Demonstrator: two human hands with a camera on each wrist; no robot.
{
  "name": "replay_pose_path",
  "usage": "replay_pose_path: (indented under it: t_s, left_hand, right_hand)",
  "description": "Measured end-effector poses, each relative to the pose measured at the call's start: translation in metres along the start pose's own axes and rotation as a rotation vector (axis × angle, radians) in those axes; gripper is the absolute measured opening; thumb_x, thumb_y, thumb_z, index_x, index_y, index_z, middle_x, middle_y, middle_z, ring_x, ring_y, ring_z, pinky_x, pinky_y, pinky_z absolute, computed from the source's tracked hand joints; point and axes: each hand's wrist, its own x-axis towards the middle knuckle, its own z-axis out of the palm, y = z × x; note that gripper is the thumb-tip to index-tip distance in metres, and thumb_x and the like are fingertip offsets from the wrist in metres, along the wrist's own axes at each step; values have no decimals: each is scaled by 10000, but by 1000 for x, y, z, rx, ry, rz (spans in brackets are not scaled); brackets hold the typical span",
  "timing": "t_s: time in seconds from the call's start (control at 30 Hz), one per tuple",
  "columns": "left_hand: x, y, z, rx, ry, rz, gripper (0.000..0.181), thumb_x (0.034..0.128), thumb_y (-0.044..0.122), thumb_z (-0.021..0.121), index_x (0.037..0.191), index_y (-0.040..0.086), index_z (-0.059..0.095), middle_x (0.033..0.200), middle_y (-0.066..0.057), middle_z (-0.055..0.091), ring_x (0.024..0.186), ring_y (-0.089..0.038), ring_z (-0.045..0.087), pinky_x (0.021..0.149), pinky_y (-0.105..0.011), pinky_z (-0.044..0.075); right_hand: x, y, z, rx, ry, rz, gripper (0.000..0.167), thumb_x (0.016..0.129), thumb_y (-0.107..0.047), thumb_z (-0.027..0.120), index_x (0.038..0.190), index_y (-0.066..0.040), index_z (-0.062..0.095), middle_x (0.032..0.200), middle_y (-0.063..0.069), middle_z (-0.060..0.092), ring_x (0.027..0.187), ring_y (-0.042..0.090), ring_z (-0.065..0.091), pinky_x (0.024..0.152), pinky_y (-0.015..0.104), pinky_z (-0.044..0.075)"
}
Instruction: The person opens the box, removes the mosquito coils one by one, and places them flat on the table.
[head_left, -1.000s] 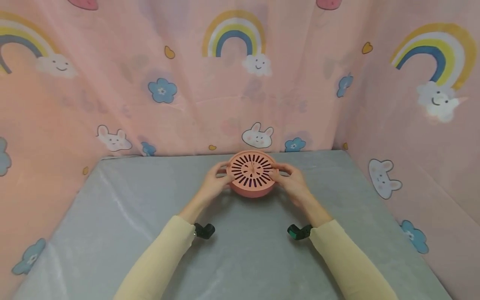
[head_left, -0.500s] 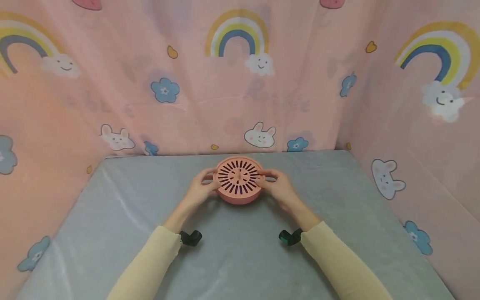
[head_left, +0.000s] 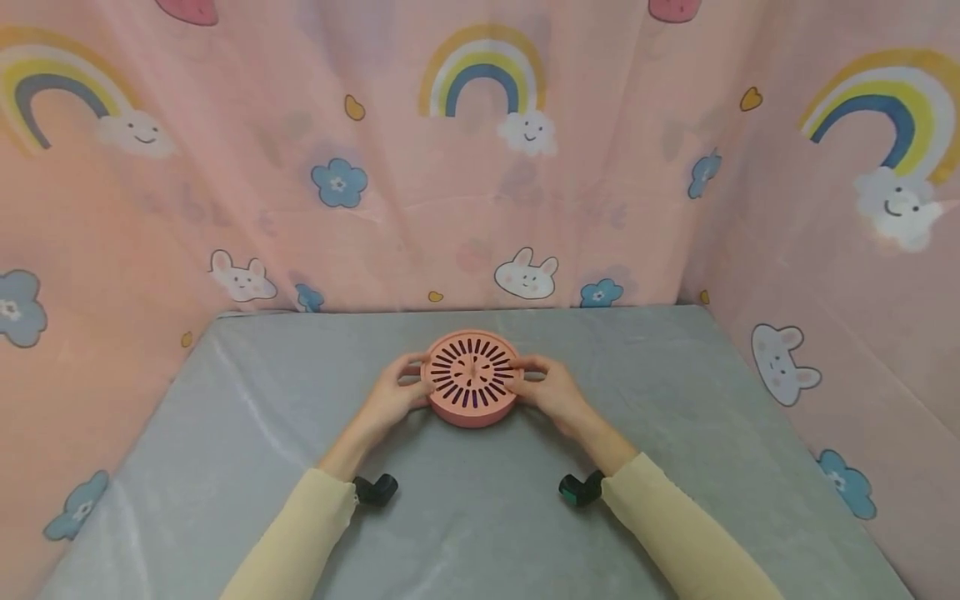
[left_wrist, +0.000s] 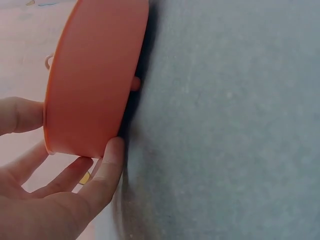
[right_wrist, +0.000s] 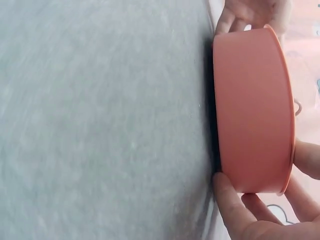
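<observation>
A round pink box (head_left: 472, 379) with a slotted lid and a small ring on top is near the middle of the grey table. My left hand (head_left: 390, 398) grips its left side, thumb at the lid's rim and fingers along the side wall. On the opposite side my right hand (head_left: 558, 398) holds it the same way. In the left wrist view the box (left_wrist: 95, 75) shows its smooth side and a small foot beneath. The right wrist view shows the box (right_wrist: 255, 115) with a dark gap or shadow under it; whether it touches the table I cannot tell.
The grey cloth-covered table (head_left: 480, 533) is bounded by a pink patterned curtain (head_left: 420, 183) at the back and both sides. A dark device (head_left: 377, 490) is strapped at the left wrist, and another dark device (head_left: 580, 490) at the right wrist.
Both hands have brought the pink box toward the front of the table and somewhat left, keeping their grip on it. The head view has shifted slightly.
</observation>
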Motion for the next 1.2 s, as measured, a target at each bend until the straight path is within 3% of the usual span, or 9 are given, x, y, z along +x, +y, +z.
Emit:
replay_pose_path:
  t_s: [0.1,0.27,0.43,0.57,0.9,1.2]
  left_hand:
    - [-1,-1,0,11,-10,1,519,974,88,655,1468,76,495,1425,-242,470,1263,-397,556,911,-407,586]
    - [0,-2,-1,22,-30,-1,514,990,108,646,1478,96,486,1446,-228,459,1289,-388,539,928,-406,578]
    - [1,-1,1,38,-35,3,511,988,114,656,1473,103,496,1432,-217,482,1291,-383,543,925,-399,579]
    - [2,0,2,25,-40,-3,513,993,117,651,1479,97,489,1438,-223,472,1294,-382,537,941,-412,572]
    - [3,1,0,8,-38,-19,516,996,134,649,1485,111,485,1448,-221,452,1314,-386,518,964,-431,559]
    - [2,2,-2,-6,-41,-25,518,992,104,640,1485,96,480,1442,-226,457,1299,-379,532,962,-422,560]
  right_hand:
    - [-1,-1,-2,-55,-7,-6,423,955,-74,706,1359,-13,599,1415,205,478,1195,332,590,933,377,575]
    - [-2,-7,-9,-258,11,-27,431,959,-182,715,1355,-47,610,1390,178,533,1219,341,574,938,426,562]
    - [-4,-22,-16,-458,79,-107,425,970,-228,701,1344,-42,620,1345,174,606,1197,357,602,912,464,563]
    - [-7,-35,-17,-539,105,-166,415,982,-253,687,1334,-40,631,1317,169,636,1170,354,626,909,489,559]
    - [-5,-50,5,-504,87,-153,389,972,-268,696,1333,-128,654,1285,73,660,1154,293,619,886,437,572]
    - [6,-45,28,-356,-5,-153,436,947,-261,741,1345,-110,649,1177,79,665,996,245,666,785,350,594]
